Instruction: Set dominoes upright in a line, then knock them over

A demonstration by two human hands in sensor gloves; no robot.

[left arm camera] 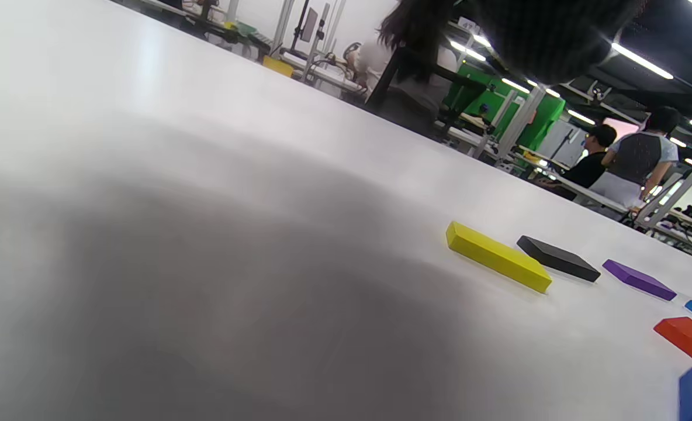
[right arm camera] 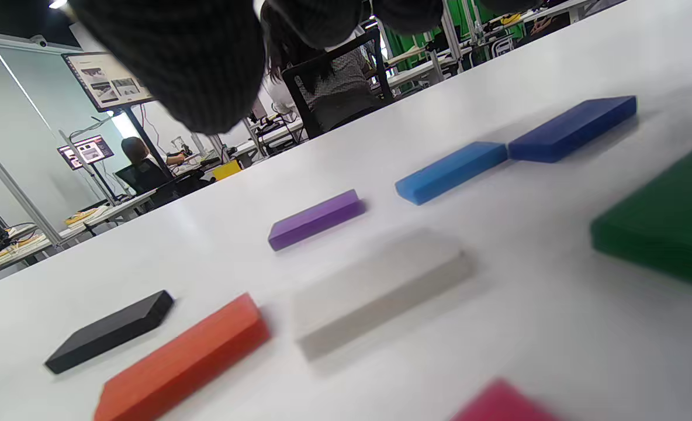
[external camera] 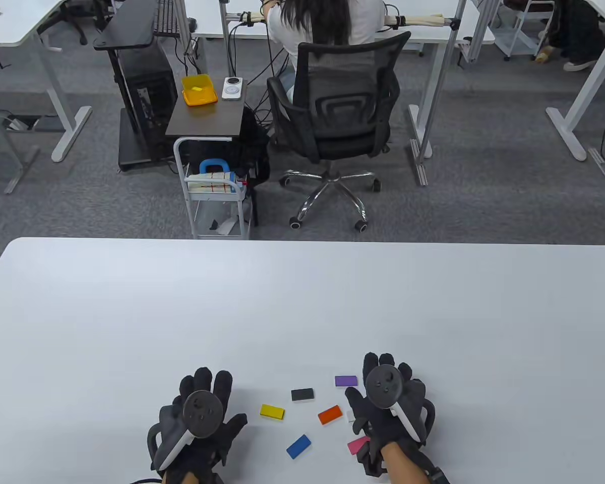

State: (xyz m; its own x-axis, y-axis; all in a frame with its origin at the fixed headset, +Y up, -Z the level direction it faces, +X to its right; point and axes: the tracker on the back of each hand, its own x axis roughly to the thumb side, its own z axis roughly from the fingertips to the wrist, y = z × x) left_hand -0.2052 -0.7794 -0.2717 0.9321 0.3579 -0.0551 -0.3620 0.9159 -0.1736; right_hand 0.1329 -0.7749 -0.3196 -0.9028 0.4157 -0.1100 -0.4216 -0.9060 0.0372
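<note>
Dominoes (external camera: 301, 411) flat between spread left hand (external camera: 199, 421) and right hand (external camera: 390, 401), near table (external camera: 302, 302) edge.

Dominoes (external camera: 302, 412) flat on the table (external camera: 302, 302), scattered between left hand (external camera: 196, 428) and right hand (external camera: 390, 403)

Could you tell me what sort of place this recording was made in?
Probably a lab or office workroom: rows of white desks, a person seated in a mesh office chair, wall monitors, and a white table.

No text, label, brand, number or sign is legible in any view.
</note>
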